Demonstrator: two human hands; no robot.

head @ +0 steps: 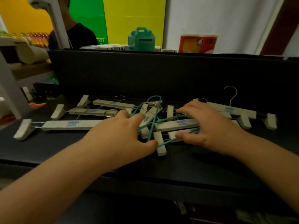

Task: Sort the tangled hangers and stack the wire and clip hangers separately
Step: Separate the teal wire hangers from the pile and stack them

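Note:
A tangle of hangers lies on the black table. Several pale wooden clip hangers with metal hooks spread from left to right. Teal wire hangers are woven through the clip hangers in the middle. My left hand rests on the pile's left side, fingers spread, thumb touching a teal wire near a clip. My right hand lies over the right side, its thumb and fingers curled around a teal wire and a clip hanger bar. Another clip hanger lies at the far right with its hook up.
A black partition wall stands right behind the pile. Beyond it are a teal carton, an orange package and a person in a dark shirt. White shelving stands at the left.

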